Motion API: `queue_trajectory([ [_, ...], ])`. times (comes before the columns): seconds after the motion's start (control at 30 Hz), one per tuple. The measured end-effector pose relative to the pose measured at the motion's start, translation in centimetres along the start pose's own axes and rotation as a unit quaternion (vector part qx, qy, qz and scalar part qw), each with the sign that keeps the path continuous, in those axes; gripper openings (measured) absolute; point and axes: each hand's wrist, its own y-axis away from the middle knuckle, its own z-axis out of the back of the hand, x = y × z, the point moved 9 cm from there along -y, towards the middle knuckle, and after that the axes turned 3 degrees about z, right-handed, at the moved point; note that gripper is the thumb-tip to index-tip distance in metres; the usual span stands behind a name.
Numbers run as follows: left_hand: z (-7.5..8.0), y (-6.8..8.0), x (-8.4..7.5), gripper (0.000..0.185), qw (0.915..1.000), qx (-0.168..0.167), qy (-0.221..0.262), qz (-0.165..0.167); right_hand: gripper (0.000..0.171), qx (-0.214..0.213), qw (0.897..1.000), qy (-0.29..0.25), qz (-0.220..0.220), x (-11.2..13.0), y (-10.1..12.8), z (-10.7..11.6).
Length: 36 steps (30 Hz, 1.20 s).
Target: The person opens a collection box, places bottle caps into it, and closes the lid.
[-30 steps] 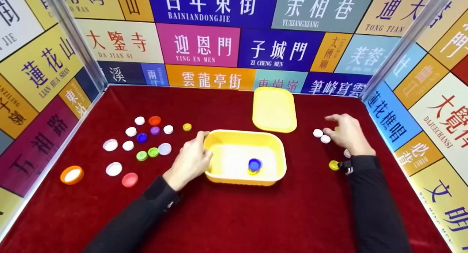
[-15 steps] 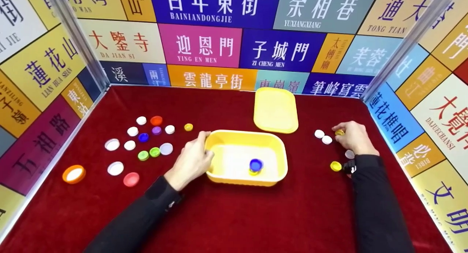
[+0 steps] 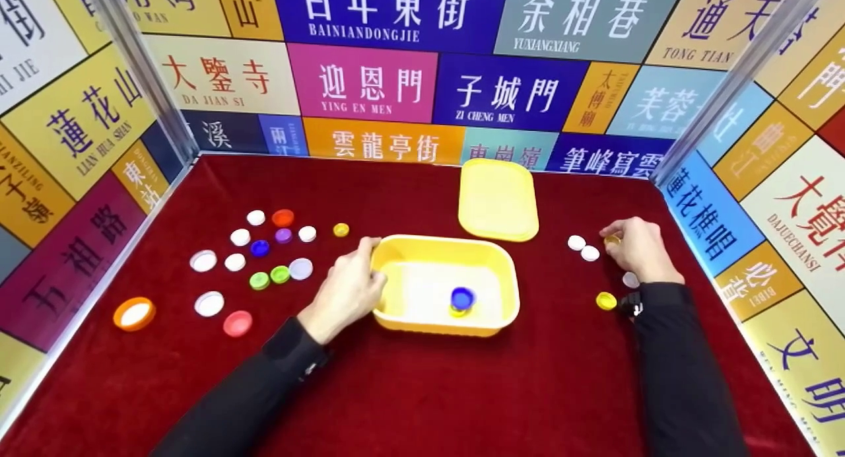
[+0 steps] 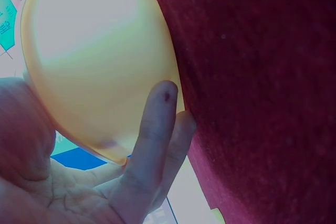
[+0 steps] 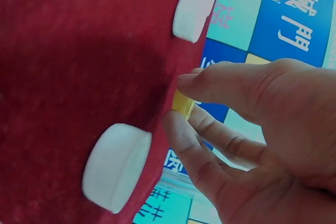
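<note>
Left hand [image 3: 346, 290] grips the yellow tub [image 3: 443, 284] by its rim, steadying it. Right hand [image 3: 639, 249] pinches a yellow cap [image 5: 183, 103] off the desk [image 3: 462, 391], beside two white caps [image 3: 583, 247].

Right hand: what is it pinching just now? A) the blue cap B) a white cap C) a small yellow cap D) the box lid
C: the right hand pinches a small yellow cap between thumb and fingers, with the two white caps lying untouched beside it.
</note>
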Motion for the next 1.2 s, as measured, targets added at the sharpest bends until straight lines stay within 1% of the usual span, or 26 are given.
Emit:
queue_trajectory([
  [0.13, 0.0, 0.0, 0.0, 0.056, 1.0000, 0.002, 0.000, 0.005, 0.027, -0.022, 1.000, 0.003, 0.019, 1.5, 0.0, 0.4],
  [0.23, 0.0, 0.0, 0.0, 0.055, 1.0000, 0.003, 0.000, 0.004, 0.026, -0.033, 0.999, 0.003, 0.035, 3.1, 0.0, 0.8],
  [0.47, 0.0, 0.0, 0.0, 0.055, 1.0000, 0.003, -0.004, 0.002, 0.026, -0.036, 0.998, -0.012, 0.059, 8.1, 0.5, 1.3],
  [0.57, 0.0, 0.1, -0.1, 0.055, 1.0000, -0.001, -0.004, -0.001, 0.026, -0.041, 0.995, -0.021, 0.083, 10.5, 1.0, 1.3],
  [0.73, 0.1, 0.1, -0.1, 0.054, 0.9999, -0.008, -0.005, -0.005, 0.027, -0.052, 0.988, -0.040, 0.139, 14.7, 2.1, 1.4],
  [0.9, 0.0, 0.0, 0.0, 0.055, 1.0000, -0.002, -0.005, -0.002, 0.026, -0.041, 0.981, -0.057, 0.183, 18.2, 3.1, 0.8],
  [1.03, -0.1, 0.0, 0.1, 0.056, 1.0000, 0.006, -0.005, 0.006, 0.024, -0.034, 0.971, -0.063, 0.229, 21.0, 4.1, -0.2],
  [1.2, -0.1, 0.0, 0.2, 0.057, 0.9998, 0.010, -0.006, 0.015, 0.022, -0.025, 0.957, -0.051, 0.285, 23.7, 5.3, -1.8],
])
